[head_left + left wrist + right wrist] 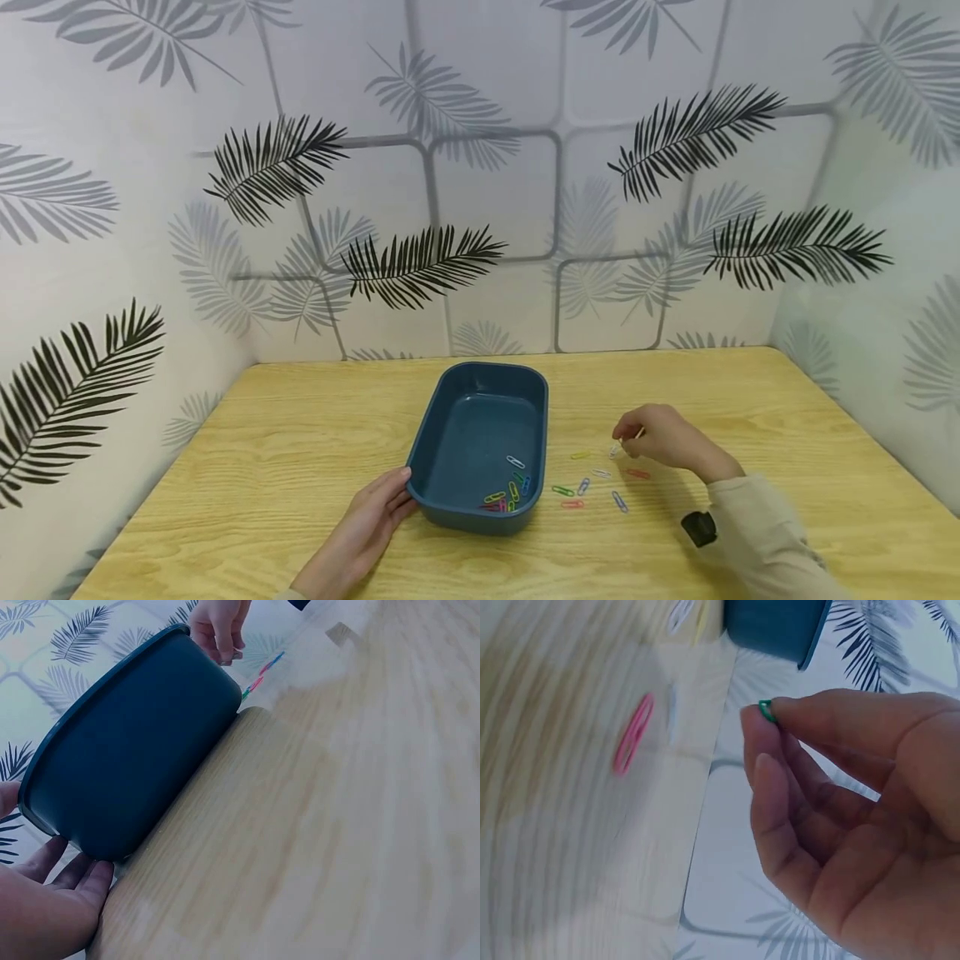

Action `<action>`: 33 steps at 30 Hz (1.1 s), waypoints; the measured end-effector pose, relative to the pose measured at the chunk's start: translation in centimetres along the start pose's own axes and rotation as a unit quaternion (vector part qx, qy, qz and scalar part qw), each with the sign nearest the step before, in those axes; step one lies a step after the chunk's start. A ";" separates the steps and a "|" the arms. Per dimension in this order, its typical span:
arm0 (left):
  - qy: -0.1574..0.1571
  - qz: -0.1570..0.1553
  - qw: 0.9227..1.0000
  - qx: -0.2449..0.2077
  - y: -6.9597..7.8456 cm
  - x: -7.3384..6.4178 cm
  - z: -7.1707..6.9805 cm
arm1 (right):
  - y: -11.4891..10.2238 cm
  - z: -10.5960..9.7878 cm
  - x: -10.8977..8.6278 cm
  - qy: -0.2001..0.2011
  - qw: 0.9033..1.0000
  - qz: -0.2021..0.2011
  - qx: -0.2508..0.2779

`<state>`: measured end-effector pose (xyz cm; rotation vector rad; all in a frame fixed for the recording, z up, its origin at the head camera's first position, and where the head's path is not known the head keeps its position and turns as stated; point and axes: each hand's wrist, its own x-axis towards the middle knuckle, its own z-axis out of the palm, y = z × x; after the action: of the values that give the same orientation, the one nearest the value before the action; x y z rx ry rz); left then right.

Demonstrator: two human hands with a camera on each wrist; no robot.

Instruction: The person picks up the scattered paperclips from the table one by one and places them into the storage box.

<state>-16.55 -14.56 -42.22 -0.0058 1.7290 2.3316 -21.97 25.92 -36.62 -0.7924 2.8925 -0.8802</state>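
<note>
A dark blue rectangular bin (pixel 472 520) stands on the table, with several coloured paper clips (pixel 513 491) gathered inside at its near end. My left hand (pixel 371 517) holds the bin's near left corner, thumb at the rim and fingers (pixel 94 881) against the outer wall low down. Right of the bin, my right hand (pixel 671 437) is over the table, pinching a small green paper clip (pixel 766 711) between thumb and index finger; most of the clip is hidden. Loose paper clips lie between bin and hand, among them a blue one (pixel 619 501) and a red one (pixel 638 473).
The light wood table (pixel 300 433) meets a leaf-patterned backdrop (pixel 495 200) at the back and both sides. A small black device (pixel 699 528) sits at the right sleeve. More loose clips, such as a green one (pixel 562 491), lie close to the bin's right side.
</note>
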 end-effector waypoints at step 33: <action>0.006 0.002 1.000 0.000 0.1 -0.2 0.1 | -6.9 4.0 2.2 0.112 0.970 0.037 0.212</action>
<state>-16.35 -14.47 -42.10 -0.0156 1.7355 2.3397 -20.08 17.92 -36.07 -0.5716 2.7205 -1.5941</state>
